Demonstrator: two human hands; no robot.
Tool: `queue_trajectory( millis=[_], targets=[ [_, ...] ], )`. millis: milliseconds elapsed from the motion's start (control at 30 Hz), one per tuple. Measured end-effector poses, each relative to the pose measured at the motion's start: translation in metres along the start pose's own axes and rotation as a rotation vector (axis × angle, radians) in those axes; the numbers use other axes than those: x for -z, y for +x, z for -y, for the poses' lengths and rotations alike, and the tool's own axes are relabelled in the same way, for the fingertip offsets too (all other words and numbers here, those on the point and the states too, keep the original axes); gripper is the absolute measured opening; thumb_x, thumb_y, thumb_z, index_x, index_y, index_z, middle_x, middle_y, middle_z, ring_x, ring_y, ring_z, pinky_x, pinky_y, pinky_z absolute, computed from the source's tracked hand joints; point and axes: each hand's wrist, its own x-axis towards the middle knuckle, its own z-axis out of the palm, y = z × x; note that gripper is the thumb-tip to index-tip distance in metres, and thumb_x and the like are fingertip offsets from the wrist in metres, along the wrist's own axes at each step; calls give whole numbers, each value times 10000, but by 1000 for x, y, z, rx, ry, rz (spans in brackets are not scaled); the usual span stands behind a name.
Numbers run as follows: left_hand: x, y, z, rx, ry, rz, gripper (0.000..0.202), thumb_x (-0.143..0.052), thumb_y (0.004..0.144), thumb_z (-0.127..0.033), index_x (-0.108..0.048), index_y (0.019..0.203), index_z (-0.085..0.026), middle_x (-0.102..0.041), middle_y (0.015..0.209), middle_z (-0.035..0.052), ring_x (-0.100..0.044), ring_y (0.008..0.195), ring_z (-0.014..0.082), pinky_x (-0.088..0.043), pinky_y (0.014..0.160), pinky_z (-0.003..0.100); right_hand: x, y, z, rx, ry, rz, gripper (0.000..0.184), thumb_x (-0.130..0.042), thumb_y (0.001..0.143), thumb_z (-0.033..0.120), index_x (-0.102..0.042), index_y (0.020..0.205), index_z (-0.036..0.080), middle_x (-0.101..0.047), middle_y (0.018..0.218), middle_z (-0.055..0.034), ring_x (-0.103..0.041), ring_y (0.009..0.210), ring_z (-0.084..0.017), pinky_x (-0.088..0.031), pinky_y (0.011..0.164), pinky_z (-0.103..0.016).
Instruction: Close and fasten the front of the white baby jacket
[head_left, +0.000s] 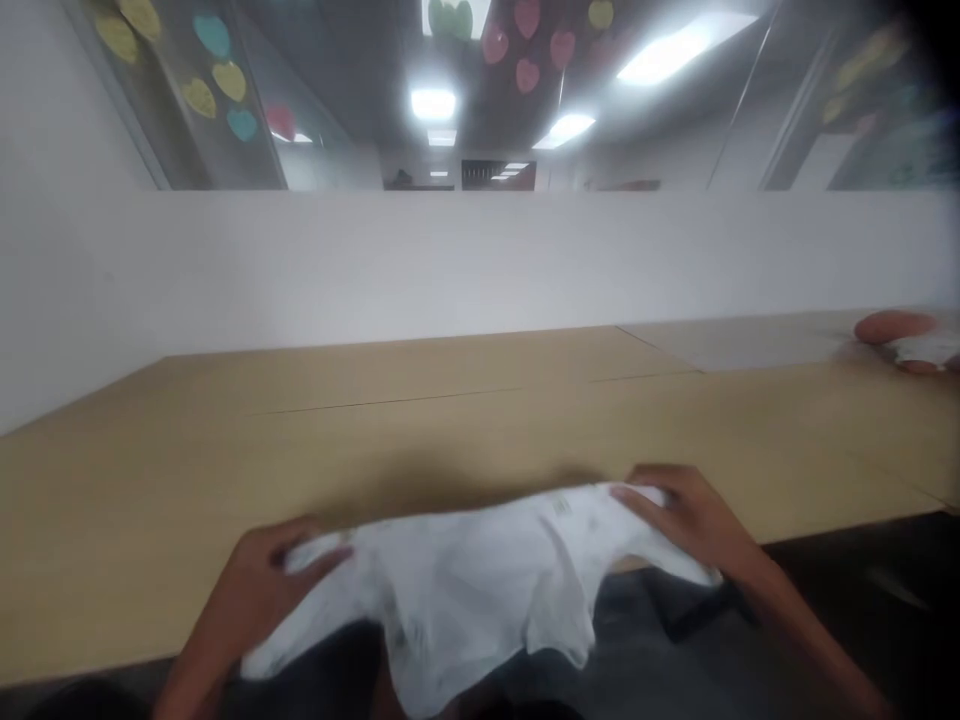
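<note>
Logging the head view: a white cloth (465, 600) lay across the near edge of the bench (375, 430), its upper part on the pale wood and its lower folds hanging below the edge. Faint small marks showed on the fabric, too blurred for me to read. The left grip (259, 590) was clamped on a bunched fold at the cloth's left end, with the fingers curled over it. The right grip (694, 525) lay arched over the cloth's right end; I could not tell whether it was clamped or only resting there. The two grips stood well apart, with the cloth spread between them. At the far right of the bench, another person's hand (892, 327) was touching a second white cloth (926, 350), which the frame edge cut off. Behind the bench ran a low white partition (480, 270). Above it, glass panels (225, 150) carried paper hearts (199, 97) in yellow, blue and red.
</note>
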Motion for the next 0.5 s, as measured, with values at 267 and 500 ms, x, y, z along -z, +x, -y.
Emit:
queue_trajectory(
  millis=[267, 500],
  targets=[
    [-53, 158, 27, -69, -22, 121, 422, -598, 756, -542, -518, 649, -142, -474, 647, 15, -415, 638, 132, -333, 615, 254, -113, 147, -94, -260, -288, 36, 340, -555, 900, 398, -712, 779, 122, -702, 949, -121, -630, 926, -234, -426, 822, -297],
    [-42, 159, 77, -74, -35, 502, 505, -679, 730, -607, -494, 676, -141, -424, 682, 7, -383, 654, 130, -291, 608, 249, -129, 155, -129, -300, -282, 3, 488, -482, 924, 545, -711, 761, 146, -704, 882, -101, -634, 844, -211, -416, 775, -284]
  ],
)
